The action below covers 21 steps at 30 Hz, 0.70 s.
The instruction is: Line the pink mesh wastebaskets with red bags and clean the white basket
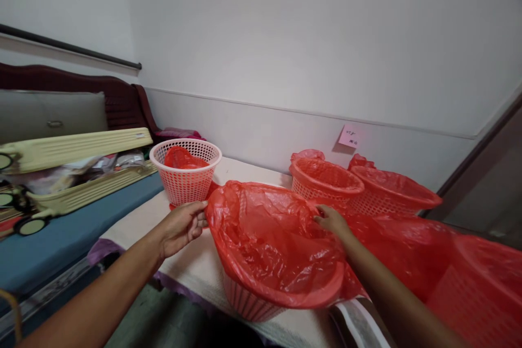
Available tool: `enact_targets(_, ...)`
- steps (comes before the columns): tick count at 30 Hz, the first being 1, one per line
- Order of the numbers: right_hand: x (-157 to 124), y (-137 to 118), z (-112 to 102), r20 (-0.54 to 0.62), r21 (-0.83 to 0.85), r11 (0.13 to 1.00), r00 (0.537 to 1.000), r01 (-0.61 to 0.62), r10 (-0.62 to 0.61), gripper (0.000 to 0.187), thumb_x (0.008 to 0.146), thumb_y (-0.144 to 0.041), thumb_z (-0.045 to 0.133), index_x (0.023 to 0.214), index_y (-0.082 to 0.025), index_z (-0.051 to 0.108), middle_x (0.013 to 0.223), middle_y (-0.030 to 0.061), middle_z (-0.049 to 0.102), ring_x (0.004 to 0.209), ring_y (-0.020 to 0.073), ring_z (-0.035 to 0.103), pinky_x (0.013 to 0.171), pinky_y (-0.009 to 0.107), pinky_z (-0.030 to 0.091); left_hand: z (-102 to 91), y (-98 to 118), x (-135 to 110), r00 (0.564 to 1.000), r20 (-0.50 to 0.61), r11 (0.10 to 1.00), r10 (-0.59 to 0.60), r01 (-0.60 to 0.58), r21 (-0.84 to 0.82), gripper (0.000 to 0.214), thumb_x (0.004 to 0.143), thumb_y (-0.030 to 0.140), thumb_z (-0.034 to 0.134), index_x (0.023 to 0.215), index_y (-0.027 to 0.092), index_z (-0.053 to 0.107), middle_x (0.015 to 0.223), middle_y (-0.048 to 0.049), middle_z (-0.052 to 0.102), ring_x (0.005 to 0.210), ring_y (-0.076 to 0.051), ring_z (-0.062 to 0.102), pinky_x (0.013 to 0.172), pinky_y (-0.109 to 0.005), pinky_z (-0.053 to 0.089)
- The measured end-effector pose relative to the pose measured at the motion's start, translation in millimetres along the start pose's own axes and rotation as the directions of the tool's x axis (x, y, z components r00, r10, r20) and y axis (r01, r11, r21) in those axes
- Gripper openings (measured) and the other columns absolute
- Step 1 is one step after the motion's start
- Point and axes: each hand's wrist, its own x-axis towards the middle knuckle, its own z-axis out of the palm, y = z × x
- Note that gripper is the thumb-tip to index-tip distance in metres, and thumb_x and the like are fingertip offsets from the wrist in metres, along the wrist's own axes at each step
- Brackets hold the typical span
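Observation:
A pink mesh basket (248,304) lined with a red plastic bag (265,239) stands at the near edge of the table. My left hand (182,224) pinches the bag's edge at the basket's left rim. My right hand (332,220) grips the bag at the right rim, fingers curled over the plastic. The bag is stretched over most of the rim.
A pink basket (185,179) with a loose red bag inside stands at the back left. Two lined baskets (326,176) (391,190) stand by the wall, another (481,288) at right. A cream suitcase (69,171) lies open on the bed at left. A pink note (349,136) is stuck to the wall.

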Motion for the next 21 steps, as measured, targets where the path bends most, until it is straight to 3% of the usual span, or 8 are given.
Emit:
enact_targets(7, -0.7, -2.2, -1.7, 0.002, 0.016, 1.000, 1.000, 0.008, -0.008, 0.025, 0.066, -0.011, 0.056, 0.087, -0.018, 0.068, 0.087, 0.0061, 0.074, 0.084, 0.0253, 0.069, 0.071, 0.032, 0.050, 3.9, -8.1, -6.1, 0.996, 0.084, 0.996, -0.024, 0.030, -0.080, 0.015, 0.090, 0.016, 0.051, 0.079, 0.011, 0.060, 0.060, -0.0002, 0.059, 0.038, -0.003, 0.046, 0.029, -0.010, 0.025)
enact_targets(15, -2.0, -2.8, -1.1, -0.003, 0.016, 1.000, 1.000, -0.007, 0.007, 0.025, 0.067, -0.011, 0.056, 0.088, -0.017, 0.068, 0.088, 0.0085, 0.074, 0.082, 0.0259, 0.069, 0.070, 0.032, 0.050, -5.8, -27.5, -18.3, 0.989, 0.142, 0.972, -0.040, 0.072, -0.224, 0.006, 0.086, 0.017, 0.059, 0.086, 0.012, 0.061, 0.062, 0.0011, 0.058, 0.042, -0.004, 0.049, 0.031, -0.011, 0.028)
enact_targets(21, -2.6, -3.1, -0.8, -0.003, 0.040, 0.999, 1.000, -0.017, 0.017, 0.020, 0.067, -0.011, 0.055, 0.082, -0.017, 0.067, 0.086, 0.0072, 0.073, 0.084, 0.0256, 0.068, 0.074, 0.033, 0.050, -17.0, -51.7, -26.5, 0.985, 0.167, 0.922, -0.035, 0.096, -0.375, 0.014, 0.076, 0.005, 0.067, 0.088, 0.013, 0.064, 0.073, -0.0008, 0.066, 0.050, -0.004, 0.056, 0.034, -0.011, 0.035)
